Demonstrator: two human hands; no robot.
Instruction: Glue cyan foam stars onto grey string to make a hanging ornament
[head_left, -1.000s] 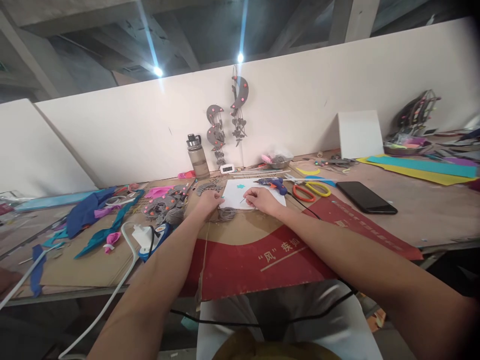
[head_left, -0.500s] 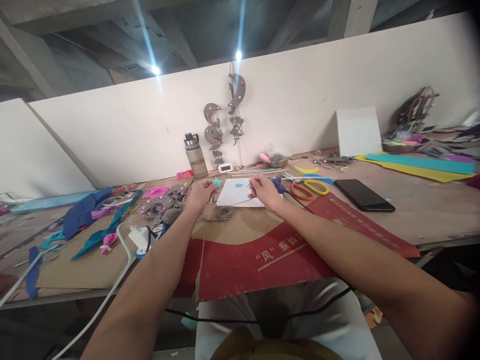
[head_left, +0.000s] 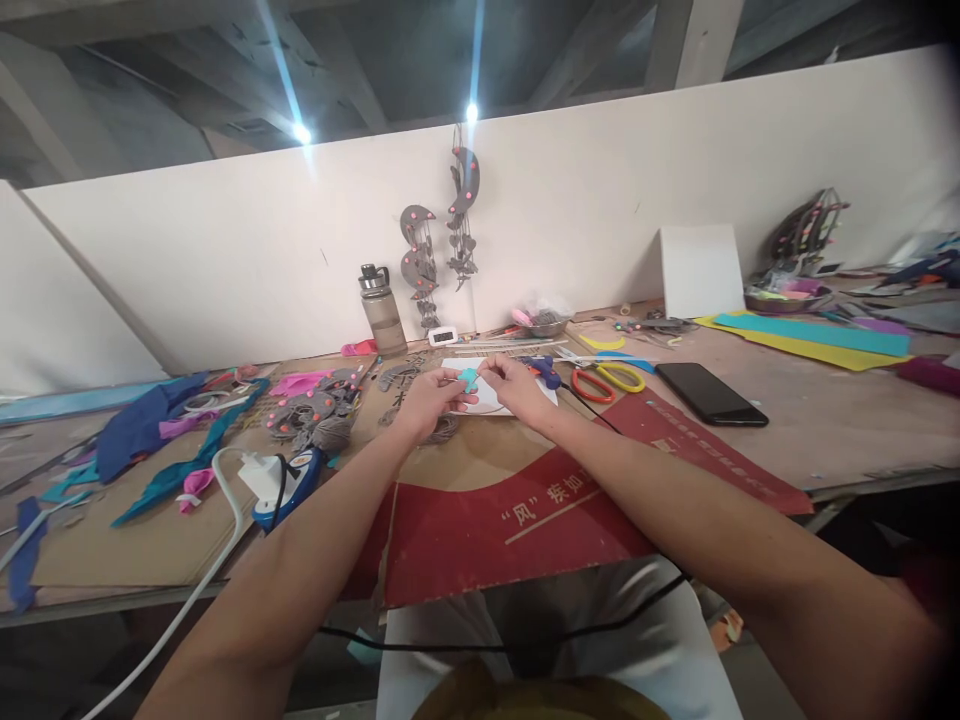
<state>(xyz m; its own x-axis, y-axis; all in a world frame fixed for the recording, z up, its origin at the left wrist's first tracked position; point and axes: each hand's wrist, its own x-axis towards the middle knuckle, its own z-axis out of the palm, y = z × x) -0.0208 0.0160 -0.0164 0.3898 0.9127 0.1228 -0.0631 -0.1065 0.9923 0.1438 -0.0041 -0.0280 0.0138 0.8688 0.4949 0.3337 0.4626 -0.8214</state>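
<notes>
The left hand (head_left: 429,400) holds one turquoise cutout (head_left: 469,377) over one white sheet (head_left: 455,364).

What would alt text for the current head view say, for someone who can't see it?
A person's left hand holds a small turquoise piece above white paper on a cluttered workbench, with the right hand close beside it. Scissors and a black phone lie to the right; behind, a water bottle stands near hanging grey crescent ornaments.
</notes>
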